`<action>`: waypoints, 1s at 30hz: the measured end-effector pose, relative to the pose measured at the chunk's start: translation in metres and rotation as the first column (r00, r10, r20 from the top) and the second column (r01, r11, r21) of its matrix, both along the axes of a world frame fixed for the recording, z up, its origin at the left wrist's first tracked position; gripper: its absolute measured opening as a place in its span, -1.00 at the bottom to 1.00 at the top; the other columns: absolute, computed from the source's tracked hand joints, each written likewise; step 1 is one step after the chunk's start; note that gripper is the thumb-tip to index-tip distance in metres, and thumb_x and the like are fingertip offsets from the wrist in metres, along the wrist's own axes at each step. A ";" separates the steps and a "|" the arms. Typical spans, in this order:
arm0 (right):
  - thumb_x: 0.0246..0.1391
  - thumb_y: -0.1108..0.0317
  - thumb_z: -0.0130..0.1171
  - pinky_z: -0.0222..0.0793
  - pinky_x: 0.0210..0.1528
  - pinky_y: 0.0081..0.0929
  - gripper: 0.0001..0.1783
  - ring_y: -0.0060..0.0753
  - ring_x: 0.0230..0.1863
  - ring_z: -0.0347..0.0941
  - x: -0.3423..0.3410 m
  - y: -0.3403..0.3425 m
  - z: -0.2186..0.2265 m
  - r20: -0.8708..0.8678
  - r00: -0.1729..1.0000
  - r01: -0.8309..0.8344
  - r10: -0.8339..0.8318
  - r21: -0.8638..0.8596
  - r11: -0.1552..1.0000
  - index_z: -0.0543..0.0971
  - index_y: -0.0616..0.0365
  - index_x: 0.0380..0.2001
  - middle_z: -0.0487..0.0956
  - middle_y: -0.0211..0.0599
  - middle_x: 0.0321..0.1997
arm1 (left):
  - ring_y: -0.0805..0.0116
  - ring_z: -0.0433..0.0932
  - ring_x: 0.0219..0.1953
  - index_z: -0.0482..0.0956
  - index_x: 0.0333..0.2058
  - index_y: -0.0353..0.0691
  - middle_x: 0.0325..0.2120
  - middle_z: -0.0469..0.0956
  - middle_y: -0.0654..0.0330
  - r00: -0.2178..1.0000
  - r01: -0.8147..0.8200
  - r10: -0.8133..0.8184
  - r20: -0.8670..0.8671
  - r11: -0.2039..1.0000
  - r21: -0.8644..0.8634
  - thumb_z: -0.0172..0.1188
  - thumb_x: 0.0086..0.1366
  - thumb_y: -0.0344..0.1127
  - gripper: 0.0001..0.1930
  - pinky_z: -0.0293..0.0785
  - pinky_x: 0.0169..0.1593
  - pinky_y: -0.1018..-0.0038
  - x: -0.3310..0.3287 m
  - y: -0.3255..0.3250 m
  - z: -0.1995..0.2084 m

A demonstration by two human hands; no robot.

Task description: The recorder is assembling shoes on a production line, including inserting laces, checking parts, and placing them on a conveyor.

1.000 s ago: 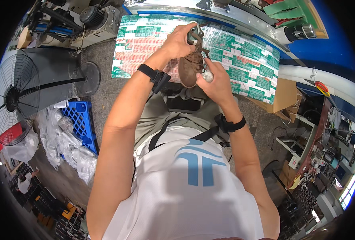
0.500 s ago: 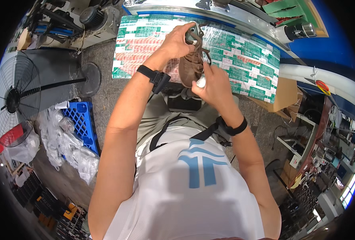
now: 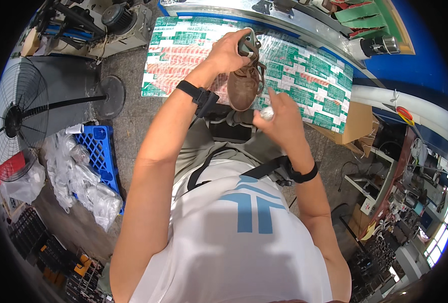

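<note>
A brown lace-up shoe (image 3: 243, 89) is held over the near edge of the work surface, its toe toward me and its laces loose. My left hand (image 3: 229, 53) grips it around the heel end, fingers at the collar opening. To the right of the toe and apart from it is my right hand (image 3: 283, 121). Its fingers are closed on a small white wad (image 3: 267, 113), mostly covered by the hand; whether it is cloth or paper I cannot tell.
The surface (image 3: 304, 76) is wrapped in green, white and red printed tape under clear film. A cardboard box (image 3: 357, 121) stands below its right end. At left are a standing fan (image 3: 17, 121) and a blue plastic pallet (image 3: 100, 151) with clear plastic bags.
My right hand has drawn away from the shoe's right side, moving right and toward me with the white wad. The shoe has shifted slightly right, with my left hand still on it.
</note>
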State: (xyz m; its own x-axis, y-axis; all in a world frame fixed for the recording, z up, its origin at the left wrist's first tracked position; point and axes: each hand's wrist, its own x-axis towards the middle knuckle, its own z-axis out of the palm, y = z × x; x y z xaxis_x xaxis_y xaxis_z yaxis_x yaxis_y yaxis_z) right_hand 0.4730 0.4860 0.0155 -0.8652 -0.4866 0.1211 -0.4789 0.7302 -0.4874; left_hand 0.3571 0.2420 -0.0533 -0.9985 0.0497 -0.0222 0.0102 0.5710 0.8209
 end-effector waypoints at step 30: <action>-0.08 0.15 0.54 0.50 -0.04 -0.04 -0.22 0.12 -0.13 0.58 -0.012 -0.047 -0.026 0.082 0.994 -0.050 0.070 -0.225 0.973 0.62 0.43 0.17 0.60 -0.01 -0.20 | -0.18 0.44 0.41 0.33 0.55 0.25 0.34 0.49 -0.05 0.985 0.109 -0.094 0.142 0.988 -0.106 0.66 0.08 -0.09 0.05 0.25 0.51 -0.10 -0.012 -0.011 0.009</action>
State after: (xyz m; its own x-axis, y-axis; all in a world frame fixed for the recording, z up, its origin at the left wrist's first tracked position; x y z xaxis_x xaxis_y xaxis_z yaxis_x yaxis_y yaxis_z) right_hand 0.4607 0.4392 -0.0104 -0.8475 -0.5073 0.1561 -0.4658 0.5699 -0.6769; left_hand 0.3450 0.2306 -0.0447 -0.9757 0.1399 -0.1689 -0.0347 0.6620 0.7487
